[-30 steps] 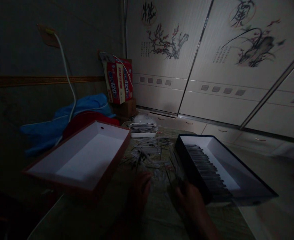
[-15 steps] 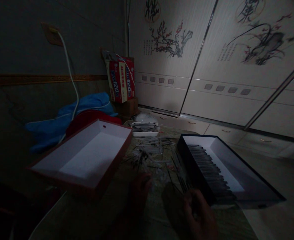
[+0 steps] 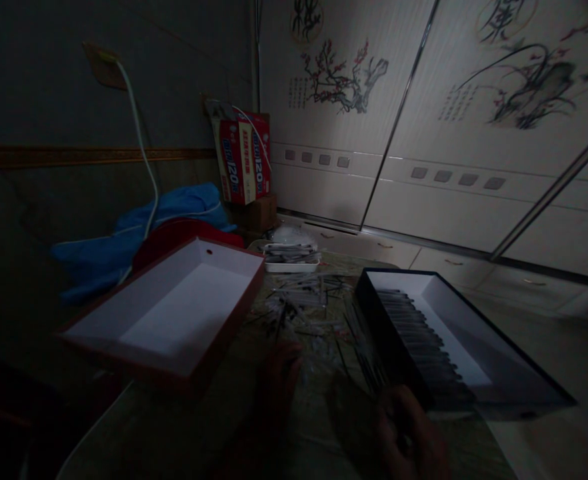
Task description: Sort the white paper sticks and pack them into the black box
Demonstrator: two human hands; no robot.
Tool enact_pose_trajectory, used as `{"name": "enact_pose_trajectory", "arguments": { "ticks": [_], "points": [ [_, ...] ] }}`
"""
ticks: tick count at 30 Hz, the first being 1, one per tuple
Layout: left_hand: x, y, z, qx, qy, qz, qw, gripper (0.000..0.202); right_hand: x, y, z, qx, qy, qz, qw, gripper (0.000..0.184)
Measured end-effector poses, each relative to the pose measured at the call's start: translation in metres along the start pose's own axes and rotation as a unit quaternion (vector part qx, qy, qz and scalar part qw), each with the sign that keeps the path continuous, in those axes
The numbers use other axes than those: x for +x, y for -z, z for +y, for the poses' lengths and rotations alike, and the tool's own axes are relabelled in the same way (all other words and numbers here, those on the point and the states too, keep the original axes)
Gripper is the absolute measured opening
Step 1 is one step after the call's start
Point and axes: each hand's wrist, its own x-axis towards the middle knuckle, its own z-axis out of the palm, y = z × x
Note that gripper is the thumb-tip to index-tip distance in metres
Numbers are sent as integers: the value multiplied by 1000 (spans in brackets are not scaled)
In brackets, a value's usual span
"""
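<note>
In dim light, my left hand (image 3: 280,373) is at the near middle of the table with its fingers curled. A thin dark stick shows just above its fingertips, but I cannot tell whether it is held. My right hand (image 3: 410,430) is closed, at the near corner of the dark box (image 3: 397,353); what its fingers hold is hidden. Thin black sticks (image 3: 371,370), like pen refills, lie beside that box, just beyond my right hand. Clear tubes and black pieces, like pen parts (image 3: 294,303), are scattered ahead of my hands. Inside the dark box lies a row of pens (image 3: 421,340).
On the left sits a red box (image 3: 224,327) with a white inside. A white tray (image 3: 291,268) of pen-like pieces stands at the back. Beyond are blue cloth (image 3: 174,210), a red carton (image 3: 244,160), a white cable (image 3: 141,133) and sliding cabinet doors (image 3: 334,127).
My right hand has moved a little to the right and nearer to me. My left hand stays almost in place.
</note>
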Motion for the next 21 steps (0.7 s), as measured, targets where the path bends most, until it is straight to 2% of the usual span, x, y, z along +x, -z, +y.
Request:
{"name": "enact_pose_trajectory", "arguments": {
  "ticks": [3, 7, 10, 12, 17, 21],
  "points": [
    [0, 0, 0, 2, -2, -3, 1000, 16, 6, 4, -5, 55, -69, 30, 996, 31],
    [-2, -1, -1, 26, -31, -23, 999, 15, 20, 3, -6, 198, -159, -56, 966, 43],
    [-5, -2, -2, 50, -66, -38, 996, 17, 29, -5, -3, 328, -179, -95, 922, 37],
    [-6, -2, -4, 61, -84, -53, 993, 18, 33, -11, -3, 360, -170, -95, 912, 34],
    [-8, -4, -7, 72, -92, -75, 990, 19, 37, -20, -9, 222, -120, 0, 968, 28],
    [-9, -5, -9, 79, -91, -66, 990, 19, 32, -27, -16, 166, -70, 25, 983, 25]
  ]
}}
